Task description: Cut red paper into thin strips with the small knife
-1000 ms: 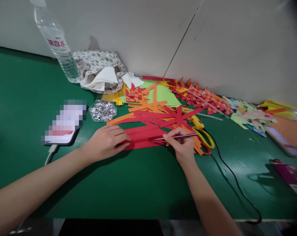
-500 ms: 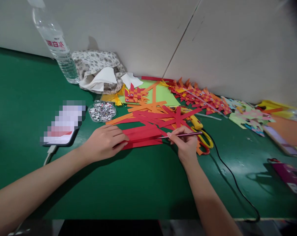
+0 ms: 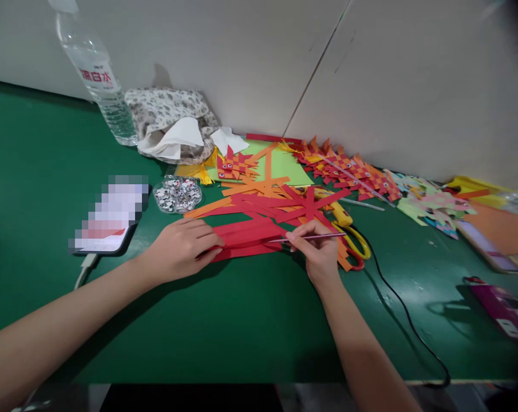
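Observation:
My left hand (image 3: 179,247) lies flat, fingers together, pressing the left end of a red paper sheet (image 3: 250,236) on the green table (image 3: 241,320). My right hand (image 3: 319,252) pinches a thin pen-like tool (image 3: 314,237), its tip resting on the red sheet's right part. Loose red and orange paper strips (image 3: 276,200) lie criss-crossed just behind the sheet. Yellow-handled scissors (image 3: 353,237) rest right beside my right hand.
A water bottle (image 3: 98,74), patterned cloth pouch with tissues (image 3: 173,123), dish of googly eyes (image 3: 178,194) and a phone (image 3: 108,220) sit at the left. Woven paper fish (image 3: 348,166) line the wall. A black cable (image 3: 408,320) runs right; a purple box (image 3: 503,303) lies far right.
My right hand slid the tool right along the red sheet, then back left a little. My left hand has stayed pressed on the sheet.

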`<action>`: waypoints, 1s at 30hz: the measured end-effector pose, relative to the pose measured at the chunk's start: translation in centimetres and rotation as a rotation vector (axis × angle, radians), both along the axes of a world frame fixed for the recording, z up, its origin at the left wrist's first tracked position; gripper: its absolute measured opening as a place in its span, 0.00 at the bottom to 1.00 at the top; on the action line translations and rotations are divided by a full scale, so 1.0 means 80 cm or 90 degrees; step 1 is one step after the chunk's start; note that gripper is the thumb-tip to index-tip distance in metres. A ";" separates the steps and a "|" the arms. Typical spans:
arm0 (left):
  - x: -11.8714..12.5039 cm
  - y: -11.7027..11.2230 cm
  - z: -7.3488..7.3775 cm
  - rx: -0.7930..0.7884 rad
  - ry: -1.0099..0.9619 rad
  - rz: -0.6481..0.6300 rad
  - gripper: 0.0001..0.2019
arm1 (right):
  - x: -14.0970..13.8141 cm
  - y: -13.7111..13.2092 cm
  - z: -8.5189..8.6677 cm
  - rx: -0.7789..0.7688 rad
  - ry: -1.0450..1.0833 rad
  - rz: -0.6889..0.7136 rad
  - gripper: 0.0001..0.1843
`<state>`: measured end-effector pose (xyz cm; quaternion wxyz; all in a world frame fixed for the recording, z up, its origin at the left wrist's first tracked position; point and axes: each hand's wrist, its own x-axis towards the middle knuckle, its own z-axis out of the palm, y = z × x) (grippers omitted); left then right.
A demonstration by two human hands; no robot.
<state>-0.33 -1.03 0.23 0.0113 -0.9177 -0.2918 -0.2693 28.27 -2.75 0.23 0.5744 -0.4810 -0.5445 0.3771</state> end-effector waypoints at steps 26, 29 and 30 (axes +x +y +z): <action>-0.001 -0.001 -0.002 0.014 0.020 -0.005 0.07 | -0.032 -0.014 0.006 -0.089 -0.051 0.033 0.13; -0.001 -0.001 -0.001 0.016 0.013 -0.007 0.08 | -0.021 -0.011 0.005 -0.057 -0.063 0.019 0.13; -0.001 -0.001 -0.001 0.015 0.012 -0.007 0.08 | -0.018 -0.010 0.005 -0.047 -0.069 0.016 0.13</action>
